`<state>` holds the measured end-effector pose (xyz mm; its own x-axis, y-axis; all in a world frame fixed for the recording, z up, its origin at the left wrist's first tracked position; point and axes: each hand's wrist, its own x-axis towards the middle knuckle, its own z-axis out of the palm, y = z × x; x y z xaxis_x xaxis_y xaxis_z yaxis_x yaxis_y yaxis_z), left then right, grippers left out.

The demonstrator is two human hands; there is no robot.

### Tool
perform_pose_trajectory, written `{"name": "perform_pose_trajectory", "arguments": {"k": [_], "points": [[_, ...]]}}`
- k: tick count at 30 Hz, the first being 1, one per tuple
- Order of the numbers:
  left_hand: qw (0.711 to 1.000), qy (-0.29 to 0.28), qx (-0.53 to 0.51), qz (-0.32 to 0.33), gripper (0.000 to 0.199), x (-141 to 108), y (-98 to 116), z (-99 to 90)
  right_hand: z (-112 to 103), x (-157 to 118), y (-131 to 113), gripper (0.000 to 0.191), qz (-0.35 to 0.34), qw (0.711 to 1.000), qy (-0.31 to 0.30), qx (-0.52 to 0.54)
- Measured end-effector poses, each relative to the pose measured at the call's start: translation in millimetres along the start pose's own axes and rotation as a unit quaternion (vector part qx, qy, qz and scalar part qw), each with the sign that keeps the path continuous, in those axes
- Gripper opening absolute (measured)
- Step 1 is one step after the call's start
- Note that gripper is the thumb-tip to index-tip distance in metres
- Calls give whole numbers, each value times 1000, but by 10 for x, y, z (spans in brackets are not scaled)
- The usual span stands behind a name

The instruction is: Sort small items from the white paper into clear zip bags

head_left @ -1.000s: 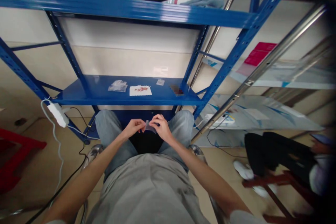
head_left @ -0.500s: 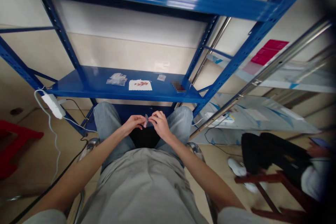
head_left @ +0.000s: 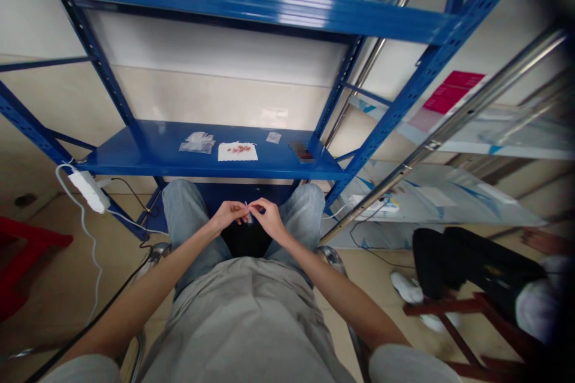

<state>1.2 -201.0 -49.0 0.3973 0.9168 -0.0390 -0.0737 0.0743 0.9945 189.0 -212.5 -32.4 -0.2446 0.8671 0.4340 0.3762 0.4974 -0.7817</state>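
Centrally, the left hand [head_left: 229, 215] and right hand [head_left: 268, 219] are closed in a pinch, fingertips almost meeting on a small clear plastic sachet [head_left: 247, 215] above the lap (apparently a sachet; the fingers hide most of it, and any contents cannot be made out). Just beyond the knees [head_left: 184, 206], a blue steel shelf [head_left: 135, 161] bears clear plastic bags [head_left: 196, 143], a white paper sheet [head_left: 238, 152] with reddish specks, a small packet [head_left: 273, 137] and a blurred dark rectangle [head_left: 302, 152].
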Motion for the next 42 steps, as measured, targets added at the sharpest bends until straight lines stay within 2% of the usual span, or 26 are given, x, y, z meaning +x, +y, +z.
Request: {"name": "perform_pose_trajectory", "arguments": {"k": [7, 14, 17, 21, 24, 27, 29, 33, 36, 38, 40, 42], "points": [[998, -13, 44, 32, 43, -133, -36, 76, 42, -197, -16, 21, 53, 997, -2, 61], [996, -4, 74, 48, 37, 7, -115, 78, 9, -60, 42, 20, 69, 994, -15, 79], [987, 5, 146, 64, 30, 9, -121, 101, 31, -28, 80, 16, 86, 993, -30, 69], [968, 39, 235, 82, 14, -82, -130, 144, 68, -67, 77, 8, 85, 992, -72, -52], [954, 91, 272, 82, 10, -146, -118, 152, 71, -101, 37, 7, 77, 978, -57, -185], [943, 114, 300, 86, 8, -169, -74, 152, 47, -107, 19, 6, 72, 967, -35, -242], [941, 108, 307, 93, 7, -166, -40, 164, 24, -97, 40, 7, 65, 973, -43, -219], [937, 110, 314, 111, 8, -143, -3, 203, -15, -52, 127, 16, 62, 982, -104, -143], [932, 162, 306, 104, 9, -119, 2, 194, -22, -19, 156, 15, 84, 980, -63, -172], [944, 169, 268, 95, 10, -101, -4, 160, -21, -14, 151, 13, 85, 981, -32, -171], [960, 153, 219, 86, 10, -77, -20, 109, -25, -25, 143, 10, 87, 988, -29, -121], [970, 147, 179, 70, 13, -49, -51, 54, -42, -40, 143, 6, 112, 993, -34, -28]]}}
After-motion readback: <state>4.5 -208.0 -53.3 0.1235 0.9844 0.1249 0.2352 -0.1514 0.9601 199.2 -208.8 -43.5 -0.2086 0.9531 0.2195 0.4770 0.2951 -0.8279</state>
